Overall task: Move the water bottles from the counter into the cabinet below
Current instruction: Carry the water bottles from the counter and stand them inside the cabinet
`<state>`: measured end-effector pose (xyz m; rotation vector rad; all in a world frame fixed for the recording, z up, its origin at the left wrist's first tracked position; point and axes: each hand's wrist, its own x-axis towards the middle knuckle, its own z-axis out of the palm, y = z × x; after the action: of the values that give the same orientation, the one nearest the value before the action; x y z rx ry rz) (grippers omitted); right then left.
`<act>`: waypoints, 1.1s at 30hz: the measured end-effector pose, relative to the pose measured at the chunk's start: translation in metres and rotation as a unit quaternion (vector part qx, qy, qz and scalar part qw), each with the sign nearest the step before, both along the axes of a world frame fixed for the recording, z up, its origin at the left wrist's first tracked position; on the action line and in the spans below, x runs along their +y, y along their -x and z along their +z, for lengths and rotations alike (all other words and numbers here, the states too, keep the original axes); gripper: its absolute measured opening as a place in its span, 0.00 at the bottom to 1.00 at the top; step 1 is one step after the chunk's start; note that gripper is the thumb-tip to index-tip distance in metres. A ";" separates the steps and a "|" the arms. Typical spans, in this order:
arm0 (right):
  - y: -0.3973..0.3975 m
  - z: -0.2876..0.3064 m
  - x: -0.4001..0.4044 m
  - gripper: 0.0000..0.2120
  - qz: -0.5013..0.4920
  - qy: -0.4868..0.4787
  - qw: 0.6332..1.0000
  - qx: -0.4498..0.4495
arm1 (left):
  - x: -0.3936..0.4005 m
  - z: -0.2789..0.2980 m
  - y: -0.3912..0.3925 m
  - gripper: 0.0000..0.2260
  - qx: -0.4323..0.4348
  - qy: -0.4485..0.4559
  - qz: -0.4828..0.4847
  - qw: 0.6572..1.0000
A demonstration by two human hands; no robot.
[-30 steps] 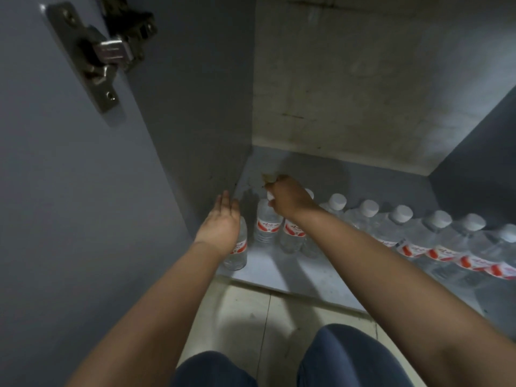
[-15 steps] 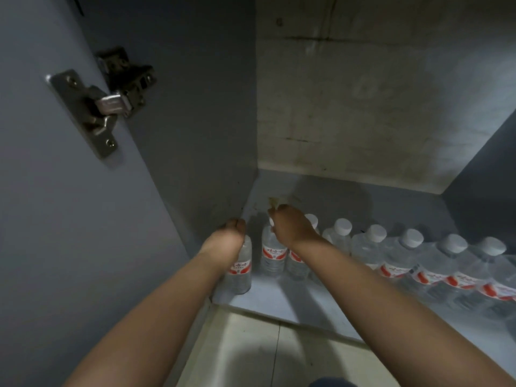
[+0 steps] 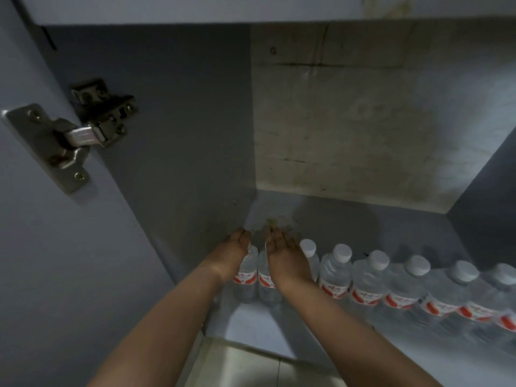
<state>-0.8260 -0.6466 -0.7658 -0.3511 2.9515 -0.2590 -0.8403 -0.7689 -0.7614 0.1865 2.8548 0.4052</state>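
Observation:
Several clear water bottles [image 3: 369, 284] with white caps and red labels stand in a row along the front of the grey cabinet floor [image 3: 252, 325]. The two leftmost bottles [image 3: 247, 279] are by the left wall. My left hand [image 3: 233, 254] lies against the outer side of the leftmost one, fingers stretched forward. My right hand [image 3: 284, 256] is flat over the second bottle [image 3: 268, 283] and hides its cap. Neither hand closes around a bottle.
The open cabinet door [image 3: 42, 247] stands at the left with a metal hinge [image 3: 69, 141]. A stained concrete back wall [image 3: 349, 121] closes the cabinet. The grey floor behind the row holds only a small stain. Pale floor tiles [image 3: 251, 367] lie below the cabinet edge.
My left hand went from curled around the leftmost bottle to flat beside it. My right hand opened flat over the second bottle. The view tilted upward.

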 end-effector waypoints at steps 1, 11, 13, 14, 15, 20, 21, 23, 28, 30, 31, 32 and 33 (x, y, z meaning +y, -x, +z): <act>0.000 0.000 -0.001 0.25 -0.002 0.000 1.000 -0.002 | -0.001 -0.002 0.000 0.22 -0.001 -0.012 0.013 1.000; -0.014 0.008 -0.003 0.26 -0.001 0.022 1.000 0.009 | -0.004 -0.003 -0.012 0.25 -0.001 0.018 0.001 1.000; -0.024 0.016 0.002 0.28 -0.006 -0.002 1.000 0.030 | -0.006 0.006 -0.026 0.23 0.053 0.045 -0.015 0.997; -0.030 0.019 0.006 0.24 -0.008 -0.026 0.999 0.037 | -0.006 0.013 -0.033 0.23 0.097 0.047 -0.036 0.994; -0.040 0.026 0.010 0.19 -0.012 -0.035 0.999 0.017 | -0.006 0.022 -0.043 0.23 0.117 0.047 -0.040 0.991; -0.094 0.085 0.035 0.14 -0.007 -0.073 0.997 -0.028 | 0.002 0.075 -0.108 0.21 -0.016 0.088 -0.020 0.996; -0.106 0.099 0.039 0.15 -0.008 -0.081 0.996 -0.035 | 0.003 0.089 -0.122 0.20 -0.010 0.089 -0.039 0.995; -0.132 0.134 0.044 0.16 -0.016 -0.080 0.995 -0.056 | 0.005 0.120 -0.150 0.16 -0.030 0.115 -0.051 0.992; -0.191 0.226 0.049 0.21 -0.034 -0.043 0.995 -0.077 | 0.019 0.227 -0.217 0.22 -0.100 0.092 0.022 0.991; -0.212 0.263 0.051 0.19 -0.032 -0.026 0.997 -0.059 | 0.016 0.269 -0.244 0.22 -0.082 0.081 0.040 0.993; -0.221 0.283 0.049 0.20 -0.038 -0.009 0.997 -0.060 | 0.015 0.292 -0.254 0.21 -0.037 0.083 0.039 0.995; -0.230 0.302 0.048 0.21 -0.051 0.014 0.997 -0.059 | 0.013 0.311 -0.264 0.20 -0.035 0.074 0.040 0.996; -0.241 0.316 0.046 0.23 -0.058 0.016 0.996 -0.069 | 0.010 0.327 -0.273 0.20 -0.025 0.072 0.038 0.996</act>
<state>-0.5855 -0.6004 -0.4503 -0.1588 2.8369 -0.3322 -0.5672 -0.7594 -0.4340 0.0395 2.8339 0.2154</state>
